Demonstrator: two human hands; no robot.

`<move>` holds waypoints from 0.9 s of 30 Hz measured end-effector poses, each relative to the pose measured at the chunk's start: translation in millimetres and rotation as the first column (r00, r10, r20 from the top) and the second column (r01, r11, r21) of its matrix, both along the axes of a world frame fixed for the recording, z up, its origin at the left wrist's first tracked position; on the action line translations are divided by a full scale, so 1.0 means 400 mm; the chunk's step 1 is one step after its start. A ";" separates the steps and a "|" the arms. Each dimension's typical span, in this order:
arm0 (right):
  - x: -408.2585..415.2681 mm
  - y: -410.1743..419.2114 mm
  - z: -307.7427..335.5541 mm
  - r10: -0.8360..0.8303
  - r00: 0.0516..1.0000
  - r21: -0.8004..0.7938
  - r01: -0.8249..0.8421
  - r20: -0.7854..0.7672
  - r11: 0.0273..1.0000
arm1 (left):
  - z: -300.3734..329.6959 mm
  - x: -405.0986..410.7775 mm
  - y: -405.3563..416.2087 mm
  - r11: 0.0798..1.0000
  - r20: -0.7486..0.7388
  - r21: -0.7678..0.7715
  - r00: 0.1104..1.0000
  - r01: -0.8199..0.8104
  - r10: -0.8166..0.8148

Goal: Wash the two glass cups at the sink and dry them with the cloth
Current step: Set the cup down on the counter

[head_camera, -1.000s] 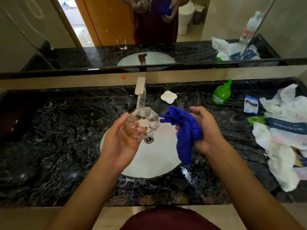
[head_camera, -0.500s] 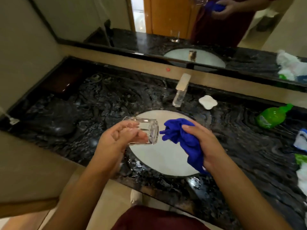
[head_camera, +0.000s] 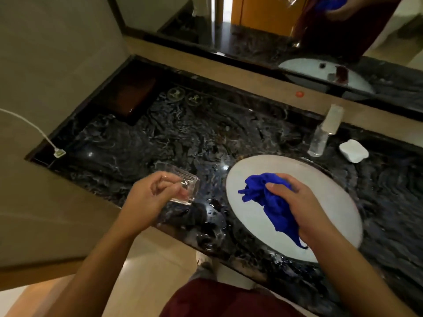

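Observation:
My left hand point(head_camera: 146, 197) grips a clear ribbed glass cup point(head_camera: 183, 186), tilted on its side above the dark marble counter point(head_camera: 183, 138), left of the sink. A bunched blue cloth point(head_camera: 267, 197) is held in my right hand point(head_camera: 304, 209) over the white oval sink basin point(head_camera: 332, 186). The second glass cup shows only as a reflection in the mirror point(head_camera: 297, 40), standing on the counter.
A tap point(head_camera: 325, 133) stands behind the basin, with a white soap dish point(head_camera: 353, 150) to its right. A white cable and plug point(head_camera: 58, 153) lie at the counter's far left. The counter is wet near the front edge. A wall closes off the left side.
My left hand has carried the glass leftwards, away from the basin and over the counter. The view has swung left. My right hand still holds the cloth over the sink.

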State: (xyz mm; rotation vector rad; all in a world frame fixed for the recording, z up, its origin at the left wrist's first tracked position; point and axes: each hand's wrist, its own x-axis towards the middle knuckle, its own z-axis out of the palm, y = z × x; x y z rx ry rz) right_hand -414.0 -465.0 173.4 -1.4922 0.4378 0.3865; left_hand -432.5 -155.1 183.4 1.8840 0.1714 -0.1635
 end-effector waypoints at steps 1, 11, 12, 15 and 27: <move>0.004 0.027 -0.006 -0.005 1.000 -0.009 0.005 -0.012 1.000 | -0.023 0.017 0.044 1.000 -0.018 0.018 1.000 -0.010 0.010; 0.046 0.196 -0.050 0.065 0.998 -0.123 -0.067 -0.022 0.990 | -0.231 0.127 0.322 0.886 -0.103 0.453 0.993 0.103 -0.063; 0.048 0.202 -0.055 0.074 0.997 -0.125 -0.076 -0.021 0.989 | -0.248 0.133 0.336 0.874 -0.119 0.471 0.990 0.119 -0.071; 0.054 0.219 -0.067 0.089 0.995 -0.134 -0.093 -0.035 0.987 | -0.280 0.138 0.361 0.822 -0.162 0.545 0.983 0.166 -0.091; 0.054 0.244 -0.102 0.118 0.988 -0.138 -0.131 -0.095 0.982 | -0.338 0.128 0.378 0.482 -0.175 0.842 0.968 0.243 -0.182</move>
